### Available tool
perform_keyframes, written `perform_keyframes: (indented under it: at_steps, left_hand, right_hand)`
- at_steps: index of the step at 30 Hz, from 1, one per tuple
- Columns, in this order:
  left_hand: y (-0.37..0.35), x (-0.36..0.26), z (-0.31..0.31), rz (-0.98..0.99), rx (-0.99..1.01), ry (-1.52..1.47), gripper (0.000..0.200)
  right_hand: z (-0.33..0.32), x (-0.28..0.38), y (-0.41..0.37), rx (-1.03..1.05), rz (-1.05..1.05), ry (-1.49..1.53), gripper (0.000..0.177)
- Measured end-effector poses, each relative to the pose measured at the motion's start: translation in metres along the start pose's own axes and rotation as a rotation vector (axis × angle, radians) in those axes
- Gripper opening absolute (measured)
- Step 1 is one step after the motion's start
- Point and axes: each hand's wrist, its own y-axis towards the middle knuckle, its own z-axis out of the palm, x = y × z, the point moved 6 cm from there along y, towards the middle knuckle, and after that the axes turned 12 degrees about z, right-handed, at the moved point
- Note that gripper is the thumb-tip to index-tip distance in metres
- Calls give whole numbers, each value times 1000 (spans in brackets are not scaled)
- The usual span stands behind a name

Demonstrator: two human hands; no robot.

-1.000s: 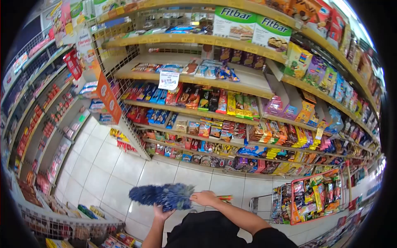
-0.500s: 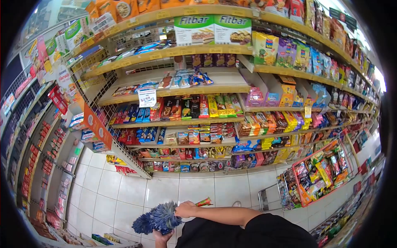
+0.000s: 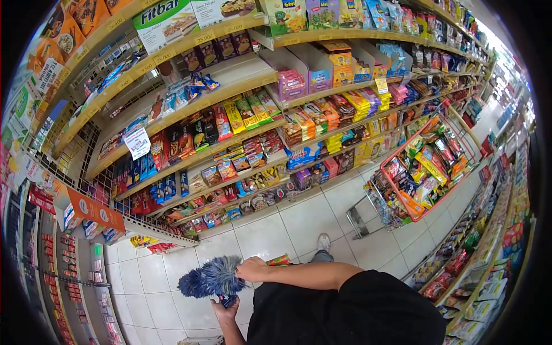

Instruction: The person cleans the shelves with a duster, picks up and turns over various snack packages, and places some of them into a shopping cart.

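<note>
A fluffy blue-grey duster (image 3: 210,277) lies across the lower middle of the view, above the floor. My right hand (image 3: 253,269) is closed round its right end, with that arm crossing in front of my body. A red and green piece (image 3: 279,260) sticks out past this fist, in line with the duster; whether it is the handle cannot be made out. Just below the duster, my left hand (image 3: 225,309) grips a small dark blue packet (image 3: 228,300), its print too small to read. The duster's fibres hang close to the packet.
Ahead stands a shelf rack (image 3: 201,155) of snack bars and biscuits. A red-rimmed shopping cart (image 3: 415,218) full of packets stands at the right on the tiled floor (image 3: 261,236). More shelves line the left (image 3: 69,287) and right (image 3: 489,270). A shoe (image 3: 324,241) shows.
The view has turned right and tilted, so the rack slants and the cart shows more. The dark blue packet in my left hand has come into sight below the duster.
</note>
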Motion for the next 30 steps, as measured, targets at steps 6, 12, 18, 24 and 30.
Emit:
perform_keyframes:
  at_steps: [6,12,18,24,30]
  left_hand:
    - [-3,-1,20,36,102,95,46]
    - [7,8,-3,4,151,-29,43]
    - [-30,-2,49,139,173,85,31]
    - [-20,-6,29,113,249,60,33]
    - [-26,-25,77,252,215,83,34]
  right_hand:
    - [-8,-1,-4,91,67,6,41]
    - [5,-8,6,61,110,106,42]
    - [0,10,-7,97,55,65,41]
    - [-12,8,5,8,113,159,43]
    - [-27,17,-17,37,87,144,43]
